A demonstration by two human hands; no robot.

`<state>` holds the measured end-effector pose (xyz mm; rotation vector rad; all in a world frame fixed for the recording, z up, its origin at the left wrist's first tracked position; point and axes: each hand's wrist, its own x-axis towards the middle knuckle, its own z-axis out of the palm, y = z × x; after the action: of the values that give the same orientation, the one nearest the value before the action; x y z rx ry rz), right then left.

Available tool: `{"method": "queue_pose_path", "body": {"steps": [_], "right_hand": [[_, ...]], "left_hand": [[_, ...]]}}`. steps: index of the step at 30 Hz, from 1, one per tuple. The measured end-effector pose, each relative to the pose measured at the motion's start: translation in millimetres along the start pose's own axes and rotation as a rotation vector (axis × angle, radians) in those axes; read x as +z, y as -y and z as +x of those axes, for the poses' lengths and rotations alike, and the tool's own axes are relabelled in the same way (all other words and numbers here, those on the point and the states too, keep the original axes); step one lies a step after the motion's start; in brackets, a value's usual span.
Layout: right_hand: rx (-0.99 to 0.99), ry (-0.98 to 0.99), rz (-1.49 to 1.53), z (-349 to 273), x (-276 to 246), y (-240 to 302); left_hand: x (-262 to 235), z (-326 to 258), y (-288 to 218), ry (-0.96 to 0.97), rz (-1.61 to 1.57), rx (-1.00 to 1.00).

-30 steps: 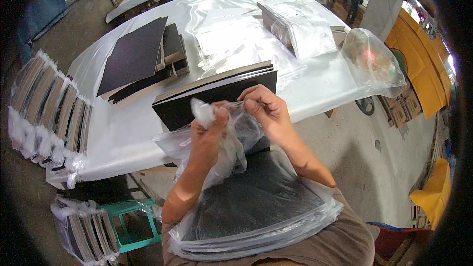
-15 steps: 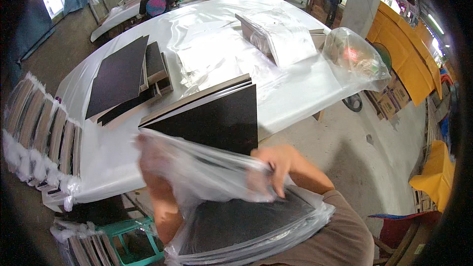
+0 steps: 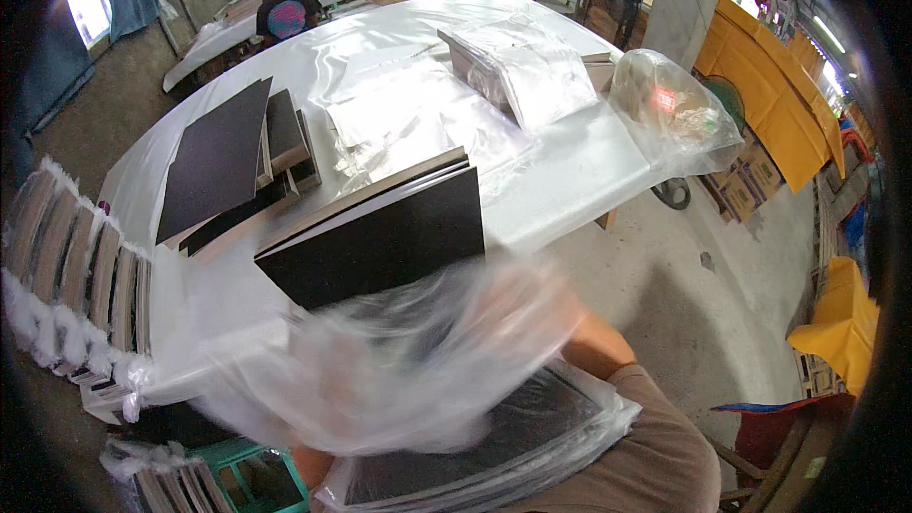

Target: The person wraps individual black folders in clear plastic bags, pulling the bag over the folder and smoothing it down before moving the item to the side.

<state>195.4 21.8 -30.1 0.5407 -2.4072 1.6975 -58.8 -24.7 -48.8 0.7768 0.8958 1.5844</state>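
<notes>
A clear plastic bag [image 3: 427, 389] is held up above my lap, stretched between my two hands and smeared by motion. My left hand [image 3: 332, 370] shows dimly through the film at the bag's left part, its fingers blurred. At the upper right part, my right hand [image 3: 527, 304] grips the film, also blurred and partly covered by it. Beneath lies a black flat panel [image 3: 532, 432] in clear plastic, resting across my thighs. Just beyond the bag, a black-faced panel [image 3: 389, 237] with pale edges leans at the table's near edge.
The table [image 3: 589, 199] is covered in white plastic sheeting. More black panels [image 3: 214, 161] stack at left; clear bags [image 3: 418, 123] lie mid-table. A full clear bag [image 3: 674, 114] sits at right. Wrapped bundles [image 3: 76, 275] stand left, near a green stool [image 3: 252, 475]. A person [image 3: 288, 14] sits beyond.
The bag has swung down and spread out above my lap. My left hand has dropped lower and toward me; my right hand has shifted slightly. The view has turned a little.
</notes>
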Motion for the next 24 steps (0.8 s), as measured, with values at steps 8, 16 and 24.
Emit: {"method": "queue_pose_path", "body": {"steps": [8, 16, 24], "right_hand": [[0.106, -0.272, 0.112, -11.6, -7.1, 19.1], [0.119, -1.303, 0.253, -34.1, -33.0, 63.5], [0.568, -1.675, -1.141, -15.0, -57.4, 30.4]], "left_hand": [[-28.3, 7.8, -14.0, -0.040, -0.075, 0.103], [-40.0, 26.4, -20.5, 0.004, 0.022, 0.009], [35.9, 55.1, -50.6, -0.303, 1.307, 0.857]]}}
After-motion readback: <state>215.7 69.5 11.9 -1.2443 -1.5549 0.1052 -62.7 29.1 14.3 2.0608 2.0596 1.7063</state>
